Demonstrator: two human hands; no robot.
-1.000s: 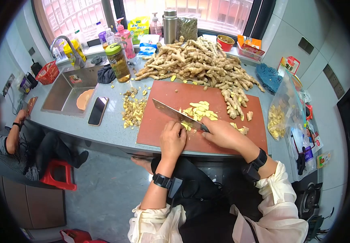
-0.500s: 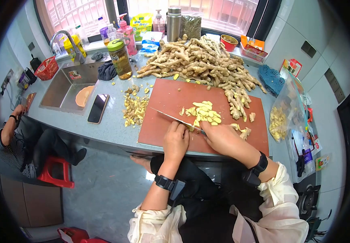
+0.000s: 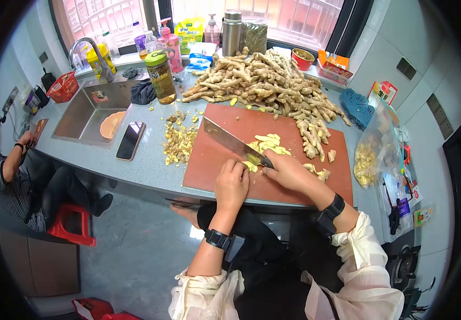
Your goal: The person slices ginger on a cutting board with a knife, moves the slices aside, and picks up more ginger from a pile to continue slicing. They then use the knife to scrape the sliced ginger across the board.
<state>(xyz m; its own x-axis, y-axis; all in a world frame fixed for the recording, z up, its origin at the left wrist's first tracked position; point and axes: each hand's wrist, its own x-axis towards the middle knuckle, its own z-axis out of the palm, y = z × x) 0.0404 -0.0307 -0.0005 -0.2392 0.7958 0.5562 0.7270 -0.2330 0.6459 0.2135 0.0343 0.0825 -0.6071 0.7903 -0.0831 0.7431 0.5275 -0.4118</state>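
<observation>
My right hand [image 3: 289, 169] is closed round the handle of a knife [image 3: 230, 141], whose broad blade points up and left above the red cutting board [image 3: 209, 173]. Fingers bent, my left hand [image 3: 232, 184] rests at the board's near edge on a piece of ginger, mostly hidden under the fingertips. Yellow ginger slices [image 3: 266, 143] lie beyond the blade, some partly covered by it. Small ginger chunks [image 3: 322, 174] are to the right of my right hand. A large heap of whole ginger [image 3: 268, 80] spreads behind the board and onto its back right part.
Ginger scraps [image 3: 178, 141] and a phone [image 3: 130, 141] lie left of the board, near the sink [image 3: 75, 125]. A green-lidded bottle [image 3: 161, 80] stands behind. On the right is a plastic bag of slices [image 3: 366, 162]. Another person [image 3: 14, 170] sits at far left.
The knife has moved up and back, and its blade now shows its broad side over the slices. My right hand has shifted slightly up, while my left hand has stayed almost in place.
</observation>
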